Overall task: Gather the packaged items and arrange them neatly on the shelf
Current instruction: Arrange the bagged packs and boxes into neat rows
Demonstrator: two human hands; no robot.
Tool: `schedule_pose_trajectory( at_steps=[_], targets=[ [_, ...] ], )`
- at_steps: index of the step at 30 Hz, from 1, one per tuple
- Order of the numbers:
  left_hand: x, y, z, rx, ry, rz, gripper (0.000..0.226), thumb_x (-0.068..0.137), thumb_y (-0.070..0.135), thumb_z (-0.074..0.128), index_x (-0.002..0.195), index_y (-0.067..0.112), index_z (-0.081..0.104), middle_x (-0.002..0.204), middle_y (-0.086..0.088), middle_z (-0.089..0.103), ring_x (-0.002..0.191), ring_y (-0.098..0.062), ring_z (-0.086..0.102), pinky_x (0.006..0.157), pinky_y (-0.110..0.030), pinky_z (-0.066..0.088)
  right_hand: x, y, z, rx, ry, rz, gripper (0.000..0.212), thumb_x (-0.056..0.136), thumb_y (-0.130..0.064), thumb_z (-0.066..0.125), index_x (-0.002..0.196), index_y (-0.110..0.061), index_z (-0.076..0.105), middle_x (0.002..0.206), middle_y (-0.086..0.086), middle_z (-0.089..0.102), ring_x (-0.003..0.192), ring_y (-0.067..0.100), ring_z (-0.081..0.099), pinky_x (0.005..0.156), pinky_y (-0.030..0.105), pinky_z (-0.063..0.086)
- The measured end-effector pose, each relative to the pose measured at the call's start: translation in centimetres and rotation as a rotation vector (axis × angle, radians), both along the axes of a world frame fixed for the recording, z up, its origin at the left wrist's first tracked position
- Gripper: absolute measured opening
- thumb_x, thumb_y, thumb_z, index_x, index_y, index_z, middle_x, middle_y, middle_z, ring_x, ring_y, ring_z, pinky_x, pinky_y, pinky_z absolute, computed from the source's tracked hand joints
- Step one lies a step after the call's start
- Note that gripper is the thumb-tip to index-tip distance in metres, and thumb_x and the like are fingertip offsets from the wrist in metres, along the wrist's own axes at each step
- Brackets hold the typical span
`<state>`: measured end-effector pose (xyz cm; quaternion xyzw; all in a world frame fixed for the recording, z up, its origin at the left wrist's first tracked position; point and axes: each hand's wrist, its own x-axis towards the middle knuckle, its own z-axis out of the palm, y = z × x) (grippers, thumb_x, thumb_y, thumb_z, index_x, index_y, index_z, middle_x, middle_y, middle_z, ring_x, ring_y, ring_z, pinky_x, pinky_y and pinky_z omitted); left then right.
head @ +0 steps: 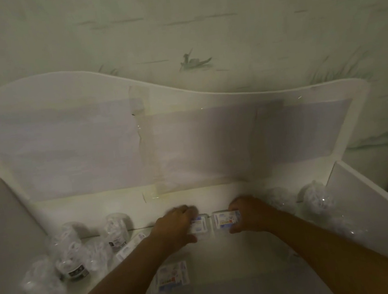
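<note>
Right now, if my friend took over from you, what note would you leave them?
Left hand grips one flat packet; right hand grips the packet beside it, both near the shelf's back panel.
Done: these two sit side by side.
Left: one loose packet nearer you, another on the left, and clear wrapped tubs at both sides. Picture is blurry.

A white shelf (131,202) with a wavy back panel and raised side walls carries everything. On its left lie clear jars (70,250) and bags of small white items, with a flat packet (129,247) beside them. Two packs (225,220) sit side by side mid-shelf, another pack (172,276) nearer the front, and more clear bags (317,199) at right.
</note>
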<state>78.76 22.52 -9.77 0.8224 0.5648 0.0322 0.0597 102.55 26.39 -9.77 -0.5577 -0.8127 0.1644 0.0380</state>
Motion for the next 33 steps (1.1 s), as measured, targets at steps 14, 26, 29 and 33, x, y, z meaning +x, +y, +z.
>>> schedule_pose_trajectory(
  at_steps=[14, 26, 29, 33],
  targets=[
    [-2.9, -0.6, 0.0, 0.030, 0.119, 0.046, 0.065, 0.078, 0.045, 0.069, 0.136, 0.031, 0.041, 0.142, 0.006, 0.043, 0.125, -0.017, 0.045, 0.098, -0.036, 0.045, -1.1, -0.7, 0.0, 0.090, -0.064, 0.111, 0.051, 0.078, -0.047, 0.072, 0.122, -0.023, 0.063, 0.122, 0.004, 0.060, 0.113, 0.022, 0.054, 0.094, 0.038, 0.049],
    [-2.9, -0.7, -0.3, 0.051, 0.138, 0.074, 0.065, 0.081, 0.046, 0.065, 0.138, 0.031, 0.039, 0.141, 0.004, 0.041, 0.125, -0.018, 0.044, 0.098, -0.039, 0.045, -1.2, -0.6, -0.9, 0.140, -0.083, 0.060, 0.055, 0.080, -0.045, 0.068, 0.129, -0.022, 0.058, 0.129, 0.000, 0.053, 0.115, 0.019, 0.053, 0.092, 0.031, 0.047],
    [-2.8, -1.0, 0.1, 0.052, 0.123, 0.070, 0.067, 0.080, 0.050, 0.064, 0.139, 0.031, 0.037, 0.141, 0.004, 0.041, 0.126, -0.019, 0.044, 0.099, -0.039, 0.043, -1.4, -1.1, -0.4, 0.147, -0.097, 0.055, 0.055, 0.079, -0.045, 0.067, 0.129, -0.024, 0.056, 0.131, 0.000, 0.051, 0.119, 0.020, 0.051, 0.093, 0.032, 0.046],
    [-3.7, -1.9, 1.6, 0.040, 0.104, 0.056, 0.059, 0.085, 0.054, 0.059, 0.137, 0.033, 0.040, 0.142, 0.005, 0.042, 0.124, -0.018, 0.046, 0.098, -0.037, 0.044, -2.8, -2.5, 1.3, 0.151, -0.071, 0.132, 0.050, 0.084, -0.046, 0.065, 0.129, -0.025, 0.056, 0.132, -0.001, 0.053, 0.121, 0.021, 0.051, 0.096, 0.033, 0.046]
  ],
)
